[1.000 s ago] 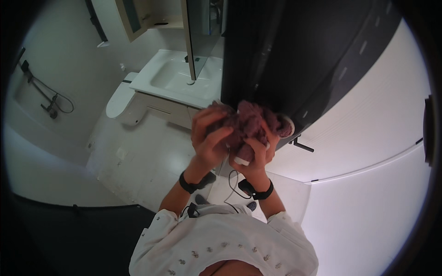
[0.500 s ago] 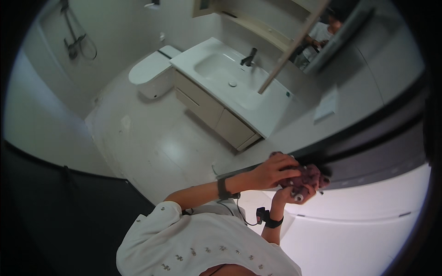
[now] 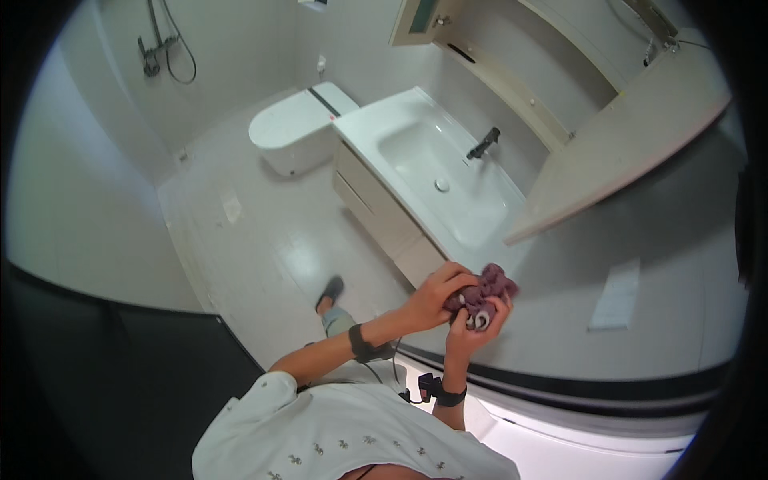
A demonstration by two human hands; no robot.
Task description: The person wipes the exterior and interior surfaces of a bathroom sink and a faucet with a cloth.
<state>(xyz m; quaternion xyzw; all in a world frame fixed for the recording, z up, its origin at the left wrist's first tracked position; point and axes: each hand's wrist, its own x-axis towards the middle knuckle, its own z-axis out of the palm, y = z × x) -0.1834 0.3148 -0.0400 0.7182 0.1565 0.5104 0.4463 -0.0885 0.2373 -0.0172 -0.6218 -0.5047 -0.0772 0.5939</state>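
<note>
A bunched-up purplish-brown cloth is gripped between my two hands, in front of the near corner of the washbasin. My left hand closes over the cloth's left side with fingers bent. From below and to the right, my right hand clasps it. A small pale ring-like part shows at the cloth's underside, next to my right fingers; I cannot make out what it is. Both wrists wear dark straps, and a small black device sits at the right one.
A white washbasin with a dark tap stands ahead. Over it, a cabinet door swings out. Farther left are a toilet and a shower fitting. A black panel borders the left. My slippered foot is on the floor.
My view has turned and moved forward into the bathroom. My hands, still holding the cloth, now appear nearer the washbasin instead of over the doorway edge. My foot has come into view.
</note>
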